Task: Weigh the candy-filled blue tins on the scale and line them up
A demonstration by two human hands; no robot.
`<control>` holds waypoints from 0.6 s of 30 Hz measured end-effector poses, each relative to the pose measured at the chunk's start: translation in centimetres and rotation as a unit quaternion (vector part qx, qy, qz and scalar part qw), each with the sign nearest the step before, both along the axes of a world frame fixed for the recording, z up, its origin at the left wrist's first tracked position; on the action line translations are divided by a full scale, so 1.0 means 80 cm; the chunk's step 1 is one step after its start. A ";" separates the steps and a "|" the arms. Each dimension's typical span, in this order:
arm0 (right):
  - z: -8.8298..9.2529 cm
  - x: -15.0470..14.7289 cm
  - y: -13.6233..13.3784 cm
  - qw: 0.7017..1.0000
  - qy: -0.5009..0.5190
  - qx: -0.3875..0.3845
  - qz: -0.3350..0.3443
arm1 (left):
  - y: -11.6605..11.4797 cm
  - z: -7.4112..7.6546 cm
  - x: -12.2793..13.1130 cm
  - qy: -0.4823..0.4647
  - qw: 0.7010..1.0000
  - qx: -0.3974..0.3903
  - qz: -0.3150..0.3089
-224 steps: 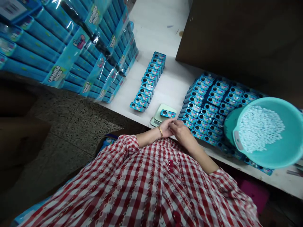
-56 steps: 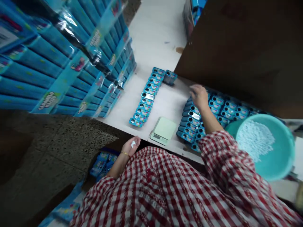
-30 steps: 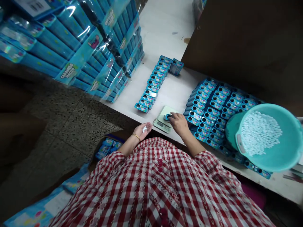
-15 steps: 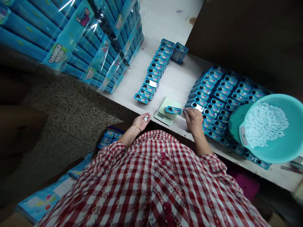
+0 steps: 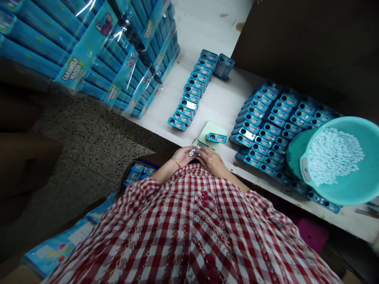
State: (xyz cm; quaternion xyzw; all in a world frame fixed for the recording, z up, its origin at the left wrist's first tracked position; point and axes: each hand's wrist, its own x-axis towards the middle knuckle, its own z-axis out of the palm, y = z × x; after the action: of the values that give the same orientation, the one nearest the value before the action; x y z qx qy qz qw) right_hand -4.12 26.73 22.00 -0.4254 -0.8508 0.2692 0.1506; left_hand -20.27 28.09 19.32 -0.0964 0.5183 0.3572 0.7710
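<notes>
Cupped at the table's front edge, my left hand [image 5: 182, 157] holds several small white candies [image 5: 192, 152] in its palm. My right hand [image 5: 211, 161] meets its fingertips, fingers drawn together beside the candies; what is between them, if anything, is hidden. Just beyond both hands sits a pale green scale [image 5: 211, 128], its near part covered by them. On its platform stands a blue candy tin [image 5: 216, 138] with a round hole in the top.
A row of blue tins [image 5: 192, 90] runs back on the left, a lone tin [image 5: 224, 66] at its far end. Many tins [image 5: 260, 114] stand packed on the right beside a turquoise bucket [image 5: 296, 152] of white candies. Wrapped display packs [image 5: 89, 59] are stacked at left.
My right hand has moved left from the packed tins to my left hand. My left hand has shifted slightly right and nearer me, candies still in its palm. The tin stays on the scale.
</notes>
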 end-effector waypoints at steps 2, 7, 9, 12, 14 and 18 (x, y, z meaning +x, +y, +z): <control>-0.002 -0.003 -0.005 0.999 -0.014 -0.006 0.028 | -0.004 0.001 0.002 -0.005 1.000 -0.004 -0.017; -0.017 0.057 0.014 0.983 0.003 0.053 -0.178 | -0.006 -0.010 -0.012 0.013 0.999 -0.035 0.004; -0.029 0.083 0.030 0.968 0.006 0.046 -0.248 | -0.003 -0.015 -0.016 0.017 0.999 -0.039 0.026; -0.050 0.099 0.050 0.971 0.014 -0.032 -0.238 | 0.007 -0.018 -0.016 0.018 0.998 -0.036 0.041; -0.063 0.097 0.056 0.971 0.026 -0.077 -0.226 | 0.014 -0.018 -0.014 0.015 0.998 -0.029 0.045; -0.080 0.088 0.056 0.964 0.048 -0.093 -0.243 | 0.024 -0.015 -0.011 0.012 0.999 -0.018 0.048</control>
State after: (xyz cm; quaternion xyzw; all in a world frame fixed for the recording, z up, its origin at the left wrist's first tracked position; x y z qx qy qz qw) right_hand 2.94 31.23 15.57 -0.6183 -0.6847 0.3221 0.2124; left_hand -21.18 30.03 18.12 -0.1313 0.5284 0.3858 0.7448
